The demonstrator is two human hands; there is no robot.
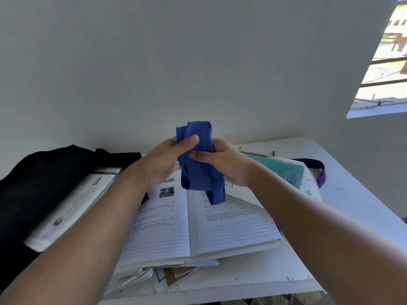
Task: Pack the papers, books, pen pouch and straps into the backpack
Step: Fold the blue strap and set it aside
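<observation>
Head view: blue strap [199, 164] between hands

arms: both extended forward | hands: left hand [161, 160] and right hand [222, 164] raised, fingers curled, gripping

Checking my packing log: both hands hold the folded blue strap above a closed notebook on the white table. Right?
Not quite. In the head view the notebook lies open, lined pages showing. Both the left hand and right hand do hold the folded blue strap above it.

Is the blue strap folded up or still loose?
Folded: the blue strap is doubled into a bundle, held above the open notebook by both hands.
</observation>
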